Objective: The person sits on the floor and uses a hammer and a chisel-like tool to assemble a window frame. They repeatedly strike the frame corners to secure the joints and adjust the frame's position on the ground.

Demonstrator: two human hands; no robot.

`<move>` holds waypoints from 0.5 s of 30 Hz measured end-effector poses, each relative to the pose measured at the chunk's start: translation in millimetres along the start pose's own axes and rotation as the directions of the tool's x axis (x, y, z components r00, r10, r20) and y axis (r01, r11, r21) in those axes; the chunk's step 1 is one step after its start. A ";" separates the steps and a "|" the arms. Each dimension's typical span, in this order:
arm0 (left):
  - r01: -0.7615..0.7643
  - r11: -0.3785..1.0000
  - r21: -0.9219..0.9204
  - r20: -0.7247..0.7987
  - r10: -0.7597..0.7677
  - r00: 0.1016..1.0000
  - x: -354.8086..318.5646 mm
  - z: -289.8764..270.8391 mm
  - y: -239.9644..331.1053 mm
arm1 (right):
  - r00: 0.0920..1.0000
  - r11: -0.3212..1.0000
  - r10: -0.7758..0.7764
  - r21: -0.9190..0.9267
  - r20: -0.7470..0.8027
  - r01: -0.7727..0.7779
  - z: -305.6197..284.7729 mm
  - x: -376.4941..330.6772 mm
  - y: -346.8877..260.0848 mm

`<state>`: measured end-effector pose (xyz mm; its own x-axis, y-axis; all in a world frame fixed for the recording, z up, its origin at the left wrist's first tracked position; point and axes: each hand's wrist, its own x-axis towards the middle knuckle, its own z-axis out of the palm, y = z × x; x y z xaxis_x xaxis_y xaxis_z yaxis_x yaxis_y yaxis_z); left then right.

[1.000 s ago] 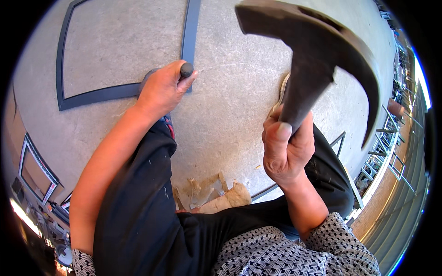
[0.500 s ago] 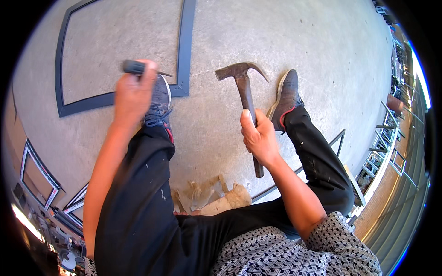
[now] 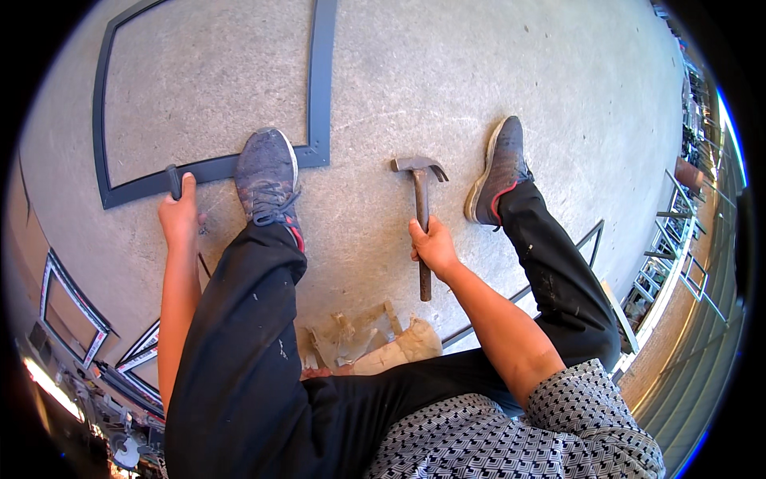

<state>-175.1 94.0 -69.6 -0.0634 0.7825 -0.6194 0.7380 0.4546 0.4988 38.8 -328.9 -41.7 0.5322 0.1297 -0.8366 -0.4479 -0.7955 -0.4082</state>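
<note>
My right hand (image 3: 435,246) is wrapped round the handle of a claw hammer (image 3: 421,185). The hammer's head points away from me, between my two shoes. My left hand (image 3: 180,215) is closed on a screwdriver (image 3: 173,182) with a dark handle, whose butt sticks up past the thumb. Most of its shaft is hidden by the hand. Just beyond that hand lies a dark grey metal frame (image 3: 317,88), flat on the concrete floor (image 3: 383,96). My left shoe (image 3: 267,172) rests over the frame's near bar, close to its right corner.
My right shoe (image 3: 499,172) stands on the floor to the right. A torn, pale padded thing (image 3: 399,349) lies between my legs. Smaller frames (image 3: 73,307) lie at the lower left. Metal racks and frames (image 3: 666,247) line the right side.
My left hand has swung left and nearer to me with the screwdriver, away from above the left shoe. The hammer has come down closer to me in my right hand.
</note>
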 end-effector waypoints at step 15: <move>0.223 0.970 -0.094 0.013 -0.223 0.975 26.3 19.3 21.1 | 0.882 0.704 -0.467 -0.577 0.064 0.414 31.2 3.7 -145.4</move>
<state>-148.2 116.0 -87.1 -0.2172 0.6561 -0.7228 0.6389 0.6554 0.4029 83.5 -194.3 3.1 0.6324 0.5236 -0.5709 0.3200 -0.8477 -0.4230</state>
